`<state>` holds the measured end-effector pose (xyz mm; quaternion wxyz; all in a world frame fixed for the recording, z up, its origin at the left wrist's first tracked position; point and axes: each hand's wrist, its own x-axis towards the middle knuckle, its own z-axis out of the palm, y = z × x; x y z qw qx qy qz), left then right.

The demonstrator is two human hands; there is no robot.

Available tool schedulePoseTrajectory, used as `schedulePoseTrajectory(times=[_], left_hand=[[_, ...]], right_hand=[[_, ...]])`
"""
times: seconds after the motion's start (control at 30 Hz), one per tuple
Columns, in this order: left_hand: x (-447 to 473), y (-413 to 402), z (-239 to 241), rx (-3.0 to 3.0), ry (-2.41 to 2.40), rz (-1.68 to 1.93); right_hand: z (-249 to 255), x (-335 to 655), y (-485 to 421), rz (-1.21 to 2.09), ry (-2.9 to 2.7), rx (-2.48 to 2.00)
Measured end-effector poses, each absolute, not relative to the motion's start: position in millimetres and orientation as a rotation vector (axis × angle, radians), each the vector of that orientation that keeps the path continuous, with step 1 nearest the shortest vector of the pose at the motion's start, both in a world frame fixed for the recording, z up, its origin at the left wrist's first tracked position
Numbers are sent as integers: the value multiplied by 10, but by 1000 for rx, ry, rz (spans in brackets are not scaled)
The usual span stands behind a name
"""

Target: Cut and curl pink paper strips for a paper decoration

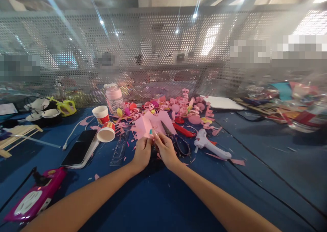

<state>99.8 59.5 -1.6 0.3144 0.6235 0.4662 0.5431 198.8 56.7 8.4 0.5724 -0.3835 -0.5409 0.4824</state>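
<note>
Both of my hands meet at the middle of the blue table. My left hand (142,151) and my right hand (166,148) are closed in a pinch on the near edge of a pink paper piece (150,123), which stands folded just beyond my fingertips. Black-handled scissors (178,142) lie right beside my right hand, blades pointing away. A white glue gun (209,144) rests further right. Pink paper curls and scraps (184,106) are heaped behind the paper.
Two paper cups (103,122), a plastic jar (114,97), a phone (79,147) and a clear ruler (120,147) sit to the left. A pink power strip (33,198) lies near left. A perforated metal screen (163,48) backs the table. Cluttered packets (293,106) pile at right.
</note>
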Motion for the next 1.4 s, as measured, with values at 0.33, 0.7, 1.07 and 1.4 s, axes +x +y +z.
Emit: schedulePoseTrajectory(times=[0.33,0.7,1.07,1.4], left_hand=[[940,611,-5,1873,1212,1453],[906,618,-66,1692,1121,1527],[882,638,61,1747,1083,1474],[875,683,22,1884,1091,1274]], right_hand=[[128,2013,617,1255,-1292,-883],[160,2040,609,1187,-1286,-891],[166,2037,629,1285,-1159,-899],[138,2027,633,1394,-1156,-896]])
